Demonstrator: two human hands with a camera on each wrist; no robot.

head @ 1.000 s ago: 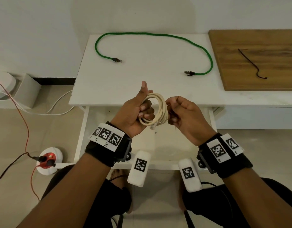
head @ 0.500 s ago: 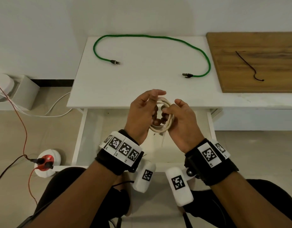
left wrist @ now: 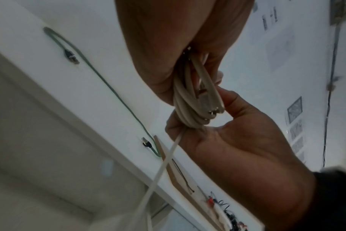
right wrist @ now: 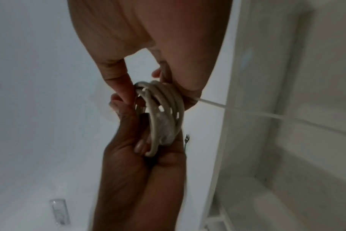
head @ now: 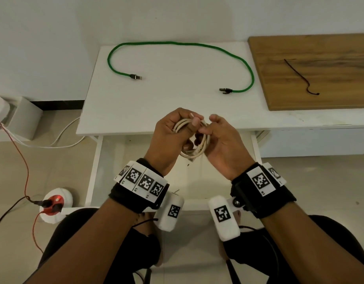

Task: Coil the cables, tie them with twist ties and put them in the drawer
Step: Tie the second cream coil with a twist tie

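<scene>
A beige cable [head: 194, 149], wound into a small coil, hangs in the air over the open white drawer [head: 197, 181]. My left hand [head: 177, 136] grips the coil [left wrist: 190, 100], thumb pressed over its top. My right hand [head: 209, 130] pinches the coil's top right, and a thin white strand [left wrist: 164, 165], seemingly a twist tie, trails from its fingers [right wrist: 118, 87]. The green cable [head: 177, 44] lies uncoiled in an arc on the white table [head: 156, 103]. A black twist tie [head: 298, 75] rests on the wooden board [head: 330, 89].
On the floor at the left stand a round power socket [head: 54, 201] with a red light and red, black and white leads. A white box [head: 23, 117] stands by the wall. My knees sit under the drawer's front edge.
The hands have drawn together around the coil. My left thumb, upright a second ago, has folded down over the coil. The right fingers have shifted to the coil's top.
</scene>
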